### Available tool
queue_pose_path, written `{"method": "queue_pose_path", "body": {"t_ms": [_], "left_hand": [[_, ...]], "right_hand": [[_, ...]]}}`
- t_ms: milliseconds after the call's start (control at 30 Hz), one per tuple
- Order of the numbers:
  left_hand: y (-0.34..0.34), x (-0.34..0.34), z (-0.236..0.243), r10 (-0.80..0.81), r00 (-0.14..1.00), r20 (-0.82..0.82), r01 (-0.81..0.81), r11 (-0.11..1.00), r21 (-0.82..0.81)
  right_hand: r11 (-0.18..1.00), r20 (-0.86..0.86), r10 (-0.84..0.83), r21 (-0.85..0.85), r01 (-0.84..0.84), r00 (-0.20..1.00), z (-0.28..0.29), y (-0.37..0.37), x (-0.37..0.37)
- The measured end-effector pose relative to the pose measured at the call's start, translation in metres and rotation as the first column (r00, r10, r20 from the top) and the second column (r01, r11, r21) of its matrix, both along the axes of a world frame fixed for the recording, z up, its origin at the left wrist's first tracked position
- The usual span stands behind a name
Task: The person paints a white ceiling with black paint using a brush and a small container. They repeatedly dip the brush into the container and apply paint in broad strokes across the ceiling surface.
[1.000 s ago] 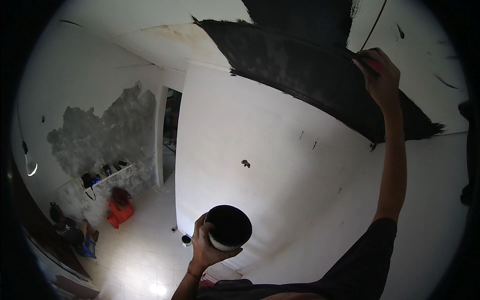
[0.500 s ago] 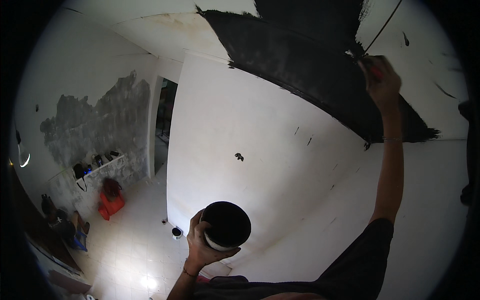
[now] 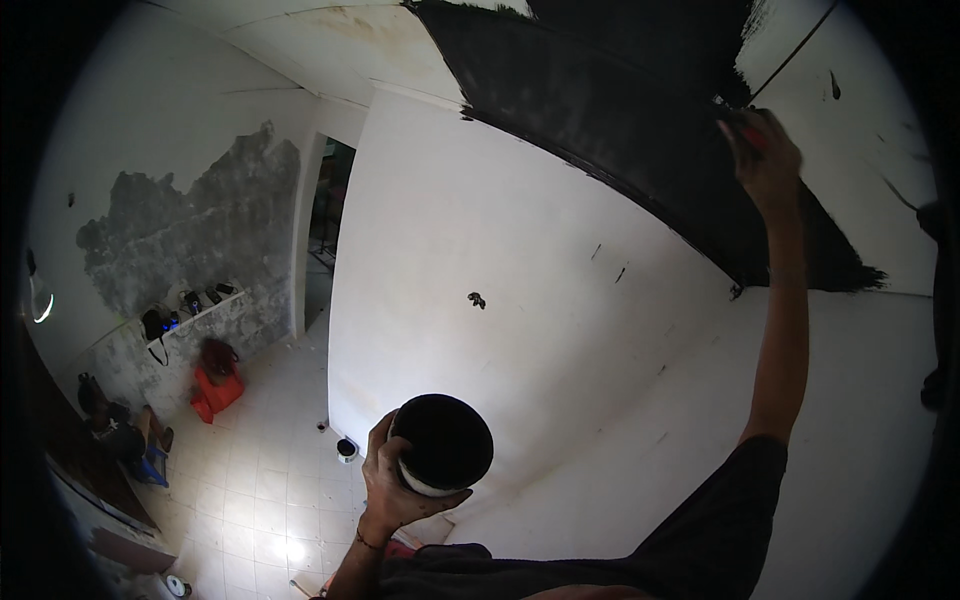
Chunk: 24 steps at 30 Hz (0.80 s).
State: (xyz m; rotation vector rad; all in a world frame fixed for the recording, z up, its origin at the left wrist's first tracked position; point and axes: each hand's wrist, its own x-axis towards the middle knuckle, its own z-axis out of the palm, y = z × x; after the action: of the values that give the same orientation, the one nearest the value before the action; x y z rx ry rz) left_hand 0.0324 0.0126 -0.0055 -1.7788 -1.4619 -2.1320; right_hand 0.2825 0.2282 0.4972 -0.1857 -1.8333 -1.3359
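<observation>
My left hand (image 3: 388, 470) grips a white tub (image 3: 443, 440) of dark paint at the lower middle, fingers wrapped round its side. High at the right, my right hand (image 3: 770, 165) is closed on a red-handled brush (image 3: 754, 136); its bristles are hard to make out against the black-painted band (image 3: 620, 120) of the ceiling. A thin dark line runs across the white ceiling (image 3: 850, 130) beside the painted area. Below the band is a white wall (image 3: 500, 250) with a few black spots and streaks.
A seated person (image 3: 115, 430) on a blue stool is at lower left, near a red bundle (image 3: 218, 385). A shelf (image 3: 190, 322) with small devices hangs on the patched wall, by a hanging bulb (image 3: 40, 300) and a doorway (image 3: 328, 210). A small pot (image 3: 347, 452) stands on the tiled floor.
The view has shifted, so wall and floor sit higher in the picture. My right hand has moved slightly down from one second ago; the tub in my left hand has shifted slightly left and up.
</observation>
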Motion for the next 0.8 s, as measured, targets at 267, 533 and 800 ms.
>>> {"method": "queue_pose_path", "body": {"t_ms": [267,533,800], "left_hand": [[0.0,0.0,0.0,-0.03,0.999,0.029,0.03,1.0,0.0],[-0.002,0.001,0.001,-0.031,0.999,-0.01,0.031,0.999,-0.023],[0.0,0.002,0.002,-0.056,0.998,-0.022,0.056,0.998,-0.014]], "right_hand": [[0.987,-0.091,0.009,0.162,0.006,0.996,0.005,-0.008,0.015],[0.98,-0.001,-0.095,0.178,0.093,0.996,0.016,-0.014,0.0],[0.992,0.068,-0.122,0.049,0.119,0.99,0.022,-0.02,-0.008]]}}
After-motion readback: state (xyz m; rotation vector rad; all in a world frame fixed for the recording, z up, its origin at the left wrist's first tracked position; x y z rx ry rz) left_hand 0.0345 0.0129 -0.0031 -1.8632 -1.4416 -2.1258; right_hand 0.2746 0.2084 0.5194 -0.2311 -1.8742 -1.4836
